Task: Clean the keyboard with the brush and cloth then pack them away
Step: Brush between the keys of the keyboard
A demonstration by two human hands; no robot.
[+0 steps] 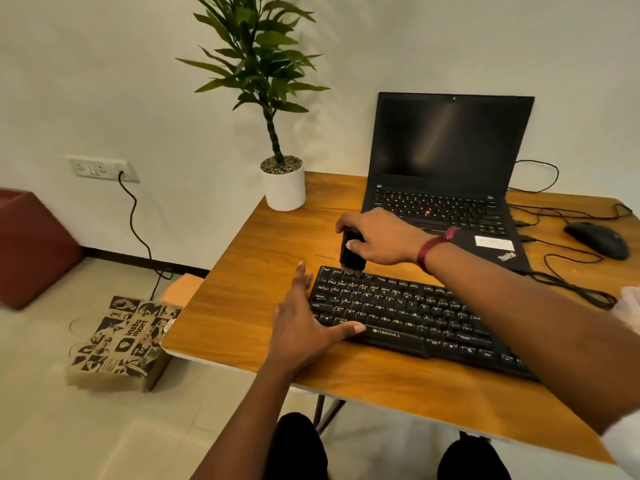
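A black keyboard [408, 317] lies slantwise on the wooden table [263, 258]. My right hand [377, 237] grips a black brush [351, 256] upright, its bristles touching the keys at the keyboard's far left corner. My left hand [304, 327] lies flat at the keyboard's left end, fingers straight along its side and thumb pressed against its front edge. A pale thing [630, 306] at the right edge of the view may be the cloth; I cannot tell.
An open black laptop [446, 168] stands behind the keyboard. A black mouse [597, 240] and loose cables lie to the right. A potted plant [284, 181] sits at the table's back left corner. On the floor to the left stands a printed paper bag [121, 341].
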